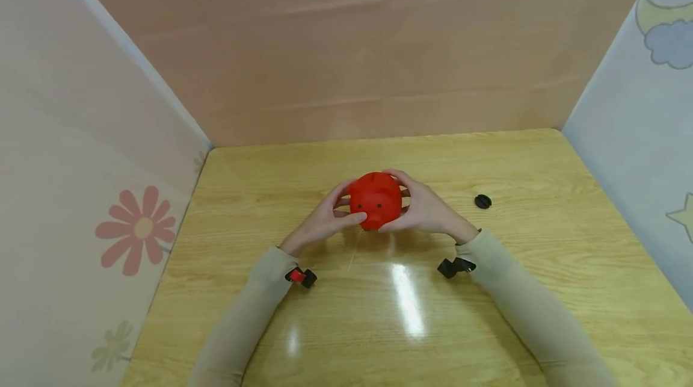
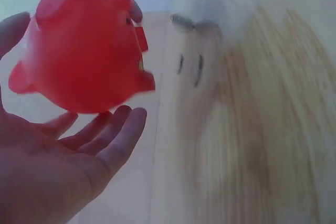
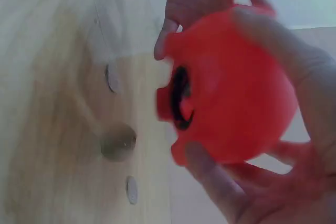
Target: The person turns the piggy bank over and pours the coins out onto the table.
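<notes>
A red piggy bank [image 1: 376, 194], its face towards me, is held above the table between both hands. My left hand [image 1: 328, 216] grips one side, thumb on the front near the snout and fingers behind. My right hand [image 1: 426, 207] grips the other side, fingers spread around it. In the right wrist view the piggy bank [image 3: 239, 87] shows a dark-rimmed round opening [image 3: 182, 98] in its underside. Several silvery coin-like discs [image 3: 118, 142] appear below that underside; blurred ones [image 2: 198, 70] show in the left wrist view too.
A small round black plug [image 1: 483, 201] lies on the wooden table [image 1: 260, 188], to the right of my right hand. A brown back wall [image 1: 325, 44] and patterned side walls [image 1: 97, 152] enclose the table. Black camera mounts [image 1: 448, 268] stick out at both wrists.
</notes>
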Demonstrator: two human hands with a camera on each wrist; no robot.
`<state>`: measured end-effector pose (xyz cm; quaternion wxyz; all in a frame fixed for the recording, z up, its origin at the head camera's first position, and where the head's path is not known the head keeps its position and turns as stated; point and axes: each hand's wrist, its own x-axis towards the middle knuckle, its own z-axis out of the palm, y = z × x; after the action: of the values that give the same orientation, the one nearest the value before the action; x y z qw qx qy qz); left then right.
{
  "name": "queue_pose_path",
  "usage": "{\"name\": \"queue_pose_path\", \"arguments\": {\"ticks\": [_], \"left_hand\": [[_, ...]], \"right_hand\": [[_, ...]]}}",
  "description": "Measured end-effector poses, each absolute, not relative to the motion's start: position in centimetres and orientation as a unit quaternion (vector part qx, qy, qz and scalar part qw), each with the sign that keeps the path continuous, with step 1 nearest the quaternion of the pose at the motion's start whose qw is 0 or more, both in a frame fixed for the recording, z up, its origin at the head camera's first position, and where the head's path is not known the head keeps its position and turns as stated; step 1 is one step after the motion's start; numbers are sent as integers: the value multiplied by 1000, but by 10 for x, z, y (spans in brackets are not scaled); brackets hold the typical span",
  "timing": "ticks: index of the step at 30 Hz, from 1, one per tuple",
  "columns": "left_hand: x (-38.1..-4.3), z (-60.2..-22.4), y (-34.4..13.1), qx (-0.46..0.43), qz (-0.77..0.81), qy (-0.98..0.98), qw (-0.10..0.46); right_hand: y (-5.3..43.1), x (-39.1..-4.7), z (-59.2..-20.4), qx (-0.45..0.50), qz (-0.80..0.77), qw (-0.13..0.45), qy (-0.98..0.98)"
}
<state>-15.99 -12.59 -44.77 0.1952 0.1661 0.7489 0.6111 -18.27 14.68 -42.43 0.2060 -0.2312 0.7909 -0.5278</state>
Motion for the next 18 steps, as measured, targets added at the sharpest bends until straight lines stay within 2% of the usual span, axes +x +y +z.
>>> {"name": "queue_pose_path", "arguments": {"ticks": [18], "left_hand": [[-161, -451, -126, 160, 606, 755, 194]], "right_hand": [[150, -190, -431, -230, -523, 210, 794]]}}
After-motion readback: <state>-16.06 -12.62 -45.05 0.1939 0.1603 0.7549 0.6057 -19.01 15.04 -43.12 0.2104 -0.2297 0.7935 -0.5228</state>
